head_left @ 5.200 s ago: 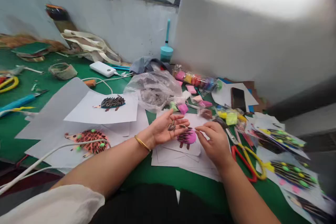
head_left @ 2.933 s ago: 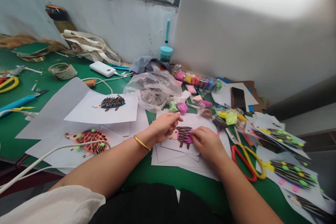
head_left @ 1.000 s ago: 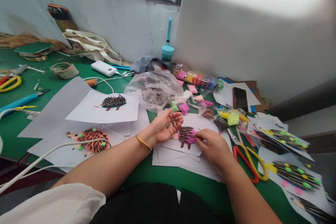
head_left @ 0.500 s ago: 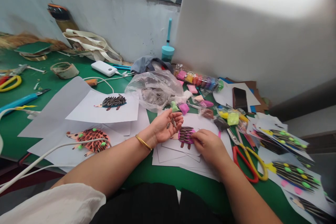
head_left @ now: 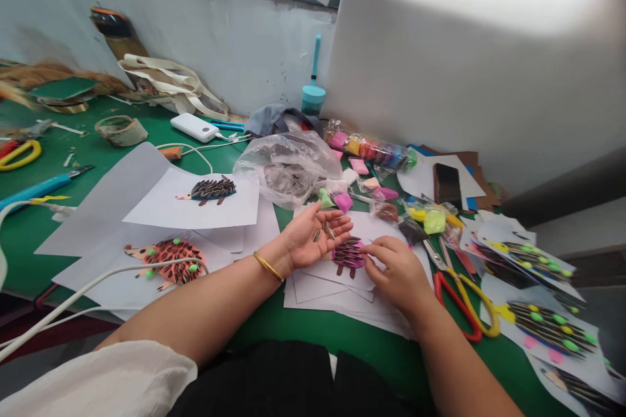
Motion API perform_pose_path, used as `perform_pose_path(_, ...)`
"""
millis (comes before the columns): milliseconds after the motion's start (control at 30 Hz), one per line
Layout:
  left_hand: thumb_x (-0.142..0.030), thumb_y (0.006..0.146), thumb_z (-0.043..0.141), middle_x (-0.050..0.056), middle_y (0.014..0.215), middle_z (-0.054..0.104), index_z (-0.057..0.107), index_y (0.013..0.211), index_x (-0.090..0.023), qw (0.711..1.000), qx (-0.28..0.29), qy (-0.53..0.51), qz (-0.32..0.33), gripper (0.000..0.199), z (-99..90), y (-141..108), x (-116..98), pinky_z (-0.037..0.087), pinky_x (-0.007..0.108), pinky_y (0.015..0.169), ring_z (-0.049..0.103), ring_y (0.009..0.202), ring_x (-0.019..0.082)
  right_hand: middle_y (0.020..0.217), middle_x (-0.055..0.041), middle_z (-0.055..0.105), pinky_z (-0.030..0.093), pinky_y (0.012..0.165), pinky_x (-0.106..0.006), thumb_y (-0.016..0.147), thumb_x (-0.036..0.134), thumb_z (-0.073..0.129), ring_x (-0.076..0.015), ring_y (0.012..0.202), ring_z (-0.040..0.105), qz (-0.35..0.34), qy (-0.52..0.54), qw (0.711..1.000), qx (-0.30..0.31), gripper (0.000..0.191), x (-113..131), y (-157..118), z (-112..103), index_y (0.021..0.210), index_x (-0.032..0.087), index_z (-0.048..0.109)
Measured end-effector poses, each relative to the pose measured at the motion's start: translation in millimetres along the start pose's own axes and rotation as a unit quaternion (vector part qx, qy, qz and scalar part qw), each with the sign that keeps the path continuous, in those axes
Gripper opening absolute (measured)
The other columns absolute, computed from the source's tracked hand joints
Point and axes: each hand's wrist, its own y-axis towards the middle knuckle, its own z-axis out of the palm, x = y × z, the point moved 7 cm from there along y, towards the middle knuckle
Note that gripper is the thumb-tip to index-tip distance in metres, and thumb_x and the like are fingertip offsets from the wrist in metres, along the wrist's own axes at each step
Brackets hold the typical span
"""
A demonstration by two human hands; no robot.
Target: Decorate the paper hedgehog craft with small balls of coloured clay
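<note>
My left hand (head_left: 310, 238) is turned palm up over the paper and cradles a few striped sunflower seeds (head_left: 317, 235). Partly beneath its fingers lies a magenta clay hedgehog (head_left: 356, 259), with rows of seeds for spines and brown feet, on a white sheet (head_left: 313, 277). The hedgehog's head is mostly hidden by my left hand. At the right edge of the hedgehog is my right hand (head_left: 398, 273), its index finger reaching to the seeds and its thumb held apart below. No seed shows between those fingers.
A plastic bag of seeds (head_left: 288, 172) lies behind my hands, near wrapped clay packets (head_left: 343, 202). Scissors (head_left: 464, 300) lie at right beside finished hedgehog pictures (head_left: 548, 326). More hedgehog sheets (head_left: 147, 208) and a white cable (head_left: 112, 272) are at left, with a blue craft knife (head_left: 39, 190).
My left hand has shifted slightly right, covering more of the hedgehog's head side. My right thumb and index finger have spread apart and drawn back a little from the hedgehog.
</note>
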Motion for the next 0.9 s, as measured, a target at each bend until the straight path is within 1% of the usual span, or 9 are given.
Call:
perform_pose_path(67,-0.048,0.1,0.04,0.019,0.108,0.067,0.059,0.111,-0.008,1.0,0.018,-0.002,-0.018,0.045,2.3,-1,4,0.058,0.037,0.087,0.07,0.102,0.026,0.083,-0.0053,0.065,0.049,0.074,-0.035,0.091,0.019,0.059,-0.0196,0.08,0.06,-0.006,0.014,0.999,-0.048,0.015,7,2,-8,0.097,0.021,0.072)
perform_pose_path(133,-0.05,0.1,0.038,0.02,0.114,0.066,0.057,0.118,-0.008,0.998,0.039,0.002,-0.04,0.05,5.2,-2,10,0.057,0.037,0.088,0.069,0.104,0.026,0.086,-0.0057,0.066,0.05,0.075,-0.036,0.091,0.021,0.062,-0.0203,0.082,0.061,-0.025,0.026,0.997,-0.069,0.015,17,4,-9,0.103,0.022,0.072)
perform_pose_path(267,-0.055,0.1,0.033,0.021,0.118,0.065,0.053,0.127,-0.007,0.993,0.081,0.023,-0.077,0.059,10.1,-5,21,0.056,0.033,0.079,0.07,0.092,0.022,0.095,-0.0071,0.07,0.051,0.079,-0.039,0.089,0.025,0.068,-0.0225,0.088,0.064,-0.061,0.046,0.996,-0.041,0.025,30,8,2,0.114,0.023,0.069)
perform_pose_path(433,-0.058,0.1,0.029,0.017,0.103,0.069,0.057,0.124,-0.008,0.984,0.136,0.03,-0.112,0.063,14.5,-10,26,0.053,0.027,0.065,0.067,0.068,0.016,0.1,-0.0078,0.071,0.053,0.086,-0.041,0.091,0.025,0.067,-0.024,0.102,0.066,-0.047,0.117,0.992,-0.028,0.017,27,9,5,0.108,0.025,0.071)
perform_pose_path(567,-0.06,0.099,0.03,0.013,0.085,0.068,0.059,0.121,-0.007,0.978,0.164,0.042,-0.121,0.065,17.7,-13,27,0.055,0.03,0.071,0.067,0.068,0.018,0.104,-0.0075,0.072,0.054,0.09,-0.041,0.093,0.022,0.062,-0.022,0.103,0.067,0.005,0.164,0.986,-0.037,0.014,20,9,2,0.103,0.026,0.072)
perform_pose_path(667,-0.058,0.099,0.032,0.018,0.1,0.07,0.058,0.122,-0.006,0.981,0.15,0.034,-0.114,0.062,17.9,-11,23,0.056,0.033,0.08,0.071,0.084,0.021,0.098,-0.0067,0.071,0.054,0.087,-0.039,0.093,0.023,0.061,-0.0209,0.096,0.066,0.039,0.153,0.985,-0.062,0.013,13,9,-5,0.098,0.025,0.072)
perform_pose_path(767,-0.056,0.099,0.035,0.023,0.122,0.065,0.057,0.123,-0.007,0.994,0.095,0.006,-0.058,0.059,11.9,-4,11,0.055,0.036,0.091,0.068,0.109,0.026,0.087,-0.0043,0.07,0.053,0.08,-0.034,0.091,0.023,0.061,-0.019,0.085,0.065,0.073,0.133,0.985,-0.078,0.009,0,7,-14,0.092,0.023,0.07)
perform_pose_path(833,-0.054,0.1,0.037,0.023,0.125,0.064,0.057,0.122,-0.007,0.998,0.063,-0.011,-0.017,0.056,6.3,0,1,0.055,0.037,0.095,0.065,0.117,0.027,0.081,-0.0028,0.069,0.052,0.074,-0.032,0.09,0.023,0.061,-0.0179,0.078,0.063,0.098,0.124,0.986,-0.059,0.008,-11,4,-15,0.087,0.023,0.069)
perform_pose_path(900,-0.051,0.1,0.038,0.023,0.126,0.064,0.059,0.119,-0.007,0.999,0.048,-0.017,0.003,0.053,2.0,3,-4,0.055,0.037,0.095,0.064,0.12,0.028,0.081,-0.0023,0.07,0.051,0.069,-0.03,0.088,0.022,0.061,-0.0176,0.075,0.063,0.117,0.117,0.986,-0.016,0.008,-20,0,-13,0.086,0.023,0.069)
